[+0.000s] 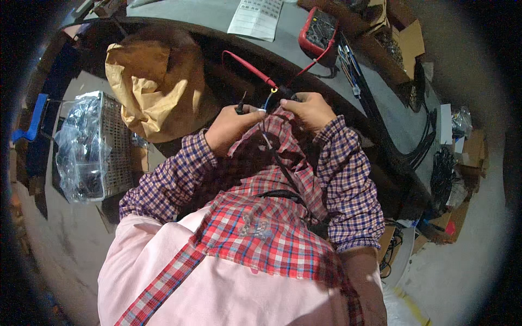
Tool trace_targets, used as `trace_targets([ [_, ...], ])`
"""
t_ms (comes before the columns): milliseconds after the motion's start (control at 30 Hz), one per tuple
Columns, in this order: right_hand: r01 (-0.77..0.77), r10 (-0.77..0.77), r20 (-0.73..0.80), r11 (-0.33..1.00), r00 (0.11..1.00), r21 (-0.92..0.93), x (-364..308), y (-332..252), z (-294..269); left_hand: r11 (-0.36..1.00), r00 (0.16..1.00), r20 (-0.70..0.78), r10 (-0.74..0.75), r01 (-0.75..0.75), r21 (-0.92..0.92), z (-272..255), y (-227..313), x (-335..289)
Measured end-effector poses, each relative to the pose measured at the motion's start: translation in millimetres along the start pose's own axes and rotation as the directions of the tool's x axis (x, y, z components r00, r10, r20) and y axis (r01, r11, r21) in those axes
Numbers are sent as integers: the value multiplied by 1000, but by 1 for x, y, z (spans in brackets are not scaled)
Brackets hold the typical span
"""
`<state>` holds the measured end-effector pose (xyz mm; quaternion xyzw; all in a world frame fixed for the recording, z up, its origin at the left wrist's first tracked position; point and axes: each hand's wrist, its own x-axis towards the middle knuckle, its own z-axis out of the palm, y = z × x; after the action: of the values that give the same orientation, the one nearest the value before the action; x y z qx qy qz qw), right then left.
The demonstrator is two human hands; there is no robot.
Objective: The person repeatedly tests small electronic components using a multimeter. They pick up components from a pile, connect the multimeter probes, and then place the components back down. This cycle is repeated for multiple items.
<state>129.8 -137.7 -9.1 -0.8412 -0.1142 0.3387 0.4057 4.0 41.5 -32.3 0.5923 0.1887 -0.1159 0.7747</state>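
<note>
Both my hands are together above my lap, in front of the table edge. My left hand (231, 126) pinches a thin cable (265, 106) with pale and blue parts at its fingertips. A black test probe (240, 105) with a thin metal tip sticks up from the same hand. My right hand (311, 112) is closed, thumb against fingers, beside a black piece (288, 93) whose kind I cannot make out. Just beyond the fingertips are a red test probe (253, 69) and a small yellow ring-like end (274, 91). A dark cable (283, 167) hangs down over my checked apron (261, 217).
A red-rimmed multimeter (318, 33) lies on the grey table (217, 22) near a printed sheet (255, 19). Bundled black cables (375, 117) drape over the right edge; a cardboard box (405, 49) stands behind. To the left are a brown paper bag (147, 87) and a plastic-lined basket (103, 146).
</note>
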Motion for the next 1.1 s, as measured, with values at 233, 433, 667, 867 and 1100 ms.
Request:
trace_targets([
  [233,44,-56,41,969,998,242,1,-11,2,974,985,-93,148,-129,188,13,-5,-2],
  [433,-192,-11,306,757,952,625,-6,-19,2,994,989,-103,107,-105,28,35,11,-3],
  [667,-282,-45,414,666,909,691,-5,-14,1,767,832,-99,546,-450,458,11,-2,9],
  [867,-229,-40,342,670,939,706,-8,-12,1,592,781,-120,612,-352,725,10,42,-15],
  [1100,-220,-67,341,645,938,732,-13,-15,-1,455,739,-31,673,-380,805,10,38,-10],
])
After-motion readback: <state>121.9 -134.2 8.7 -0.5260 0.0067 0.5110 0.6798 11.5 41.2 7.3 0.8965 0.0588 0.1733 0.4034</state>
